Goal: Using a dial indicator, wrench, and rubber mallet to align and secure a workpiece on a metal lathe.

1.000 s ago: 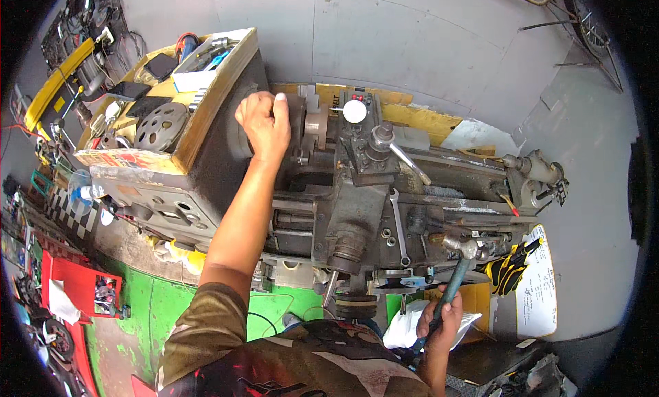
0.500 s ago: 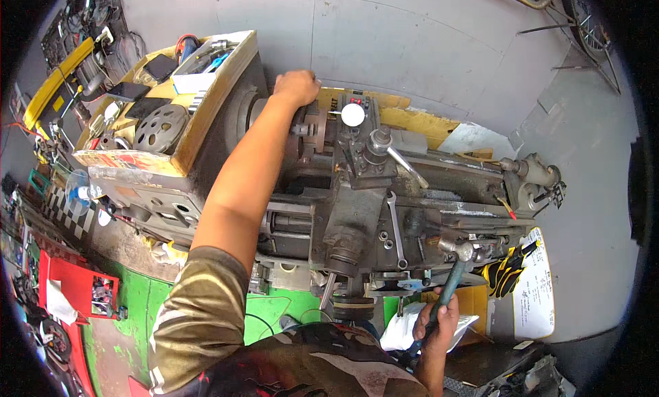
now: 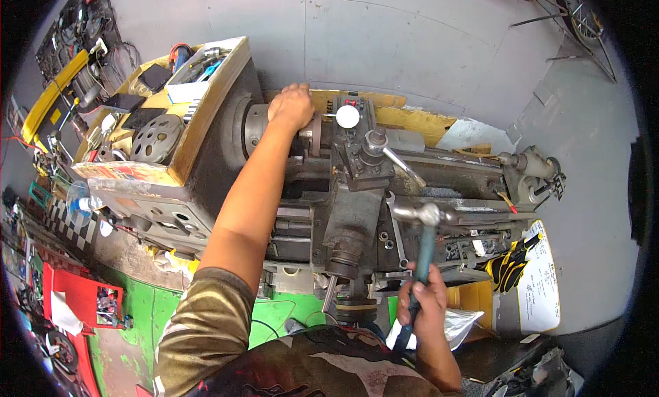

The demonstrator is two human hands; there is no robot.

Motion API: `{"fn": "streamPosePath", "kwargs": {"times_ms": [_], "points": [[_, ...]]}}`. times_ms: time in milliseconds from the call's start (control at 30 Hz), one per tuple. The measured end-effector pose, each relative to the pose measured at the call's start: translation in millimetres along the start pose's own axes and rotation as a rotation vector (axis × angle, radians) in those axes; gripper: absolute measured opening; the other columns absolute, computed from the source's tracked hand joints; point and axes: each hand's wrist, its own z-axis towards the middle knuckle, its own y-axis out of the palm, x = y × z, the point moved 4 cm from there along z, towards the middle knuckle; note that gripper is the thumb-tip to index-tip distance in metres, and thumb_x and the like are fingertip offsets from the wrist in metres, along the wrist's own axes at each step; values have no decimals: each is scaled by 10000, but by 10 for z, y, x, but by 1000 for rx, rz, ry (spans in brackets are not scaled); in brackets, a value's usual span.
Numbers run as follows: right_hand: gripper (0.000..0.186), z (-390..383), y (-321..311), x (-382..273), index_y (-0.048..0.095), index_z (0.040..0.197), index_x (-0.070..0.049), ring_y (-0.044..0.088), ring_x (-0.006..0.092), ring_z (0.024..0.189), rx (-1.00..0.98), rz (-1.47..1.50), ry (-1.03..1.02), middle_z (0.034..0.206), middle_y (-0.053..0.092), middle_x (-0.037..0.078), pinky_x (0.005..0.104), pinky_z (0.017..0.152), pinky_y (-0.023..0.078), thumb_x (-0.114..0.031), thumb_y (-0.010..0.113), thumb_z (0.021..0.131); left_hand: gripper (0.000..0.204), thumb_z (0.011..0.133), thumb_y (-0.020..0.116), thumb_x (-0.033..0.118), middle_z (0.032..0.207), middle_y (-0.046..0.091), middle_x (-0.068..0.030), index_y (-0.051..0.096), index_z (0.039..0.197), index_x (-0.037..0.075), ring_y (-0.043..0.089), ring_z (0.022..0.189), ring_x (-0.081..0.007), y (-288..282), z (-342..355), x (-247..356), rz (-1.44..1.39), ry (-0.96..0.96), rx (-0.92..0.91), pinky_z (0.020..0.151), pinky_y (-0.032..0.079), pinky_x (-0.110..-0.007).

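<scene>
I am starting from the hammer [image 3: 425, 249], which is standing head-up near the front edge of the lathe [image 3: 154, 199], its head blurring. The right hand [image 3: 430, 304] is gripping it, fingers wrapped fully round the handle below the head, which probably leaves the head clear and easy to steer. Toward the lathe's left end, the left hand [image 3: 291, 108] is lying over the top of the chuck [image 3: 255, 127], beside the disc [image 3: 316, 136], perhaps for steadying; its fingertips are hiding from me, so I cannot tell how far it is open or whether it has hold of anything. The gauge [image 3: 348, 116] is sitting toward the far edge, its stem pointing left at the disc, presumably for reading that surface; I cannot tell whether the tip is touching. Nearer me, the tool post [image 3: 375, 144] is carrying a lever [image 3: 405, 167] slanting right. The spanner [image 3: 398, 243] is lying beside two nuts, running toward the front edge, likely for easy reach. On the lathe's left end, the tray [image 3: 130, 171] is resting, its walls probably keeping the pierced plate [image 3: 156, 139] from sliding off. By the front right corner, the gloves [image 3: 509, 268] are lying against a white sheet [image 3: 539, 290].
</scene>
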Motion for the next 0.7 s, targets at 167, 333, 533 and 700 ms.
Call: {"fn": "streamPosePath", "kwargs": {"times_ms": [167,333,533,700], "points": [[406,423,526,-27,510,1440,-48,501,140,475,-113,36,102,774,561,76,300,418,418,-128,575,1047,346,1084,514,263,1297,684,-196,651,1316,44,631,1266,-394,-4,-119,-114,-20,58,168,1072,518,-512],[372,921,889,6,525,1420,-63,503,133,471,-110,10,107,804,573,71,299,408,414,-150,566,1060,333,1081,527,267,1271,681,-192,637,1297,38,637,1245,-390,8,-164,-92,-32,89,229,1055,525,-505],[264,1467,1216,70,548,1335,-105,502,133,459,-91,21,90,796,574,47,302,390,415,-209,567,1093,464,1088,507,329,1377,663,-196,598,1447,48,607,1322,-377,-41,-187,-79,-68,63,179,1135,477,-498],[288,1889,1461,165,539,1314,-103,515,136,500,2,108,88,794,564,42,312,428,422,-321,562,1127,556,1070,544,381,1450,637,-187,552,1523,59,577,1385,-361,-70,-235,-90,-98,87,163,1172,454,-488]]}}
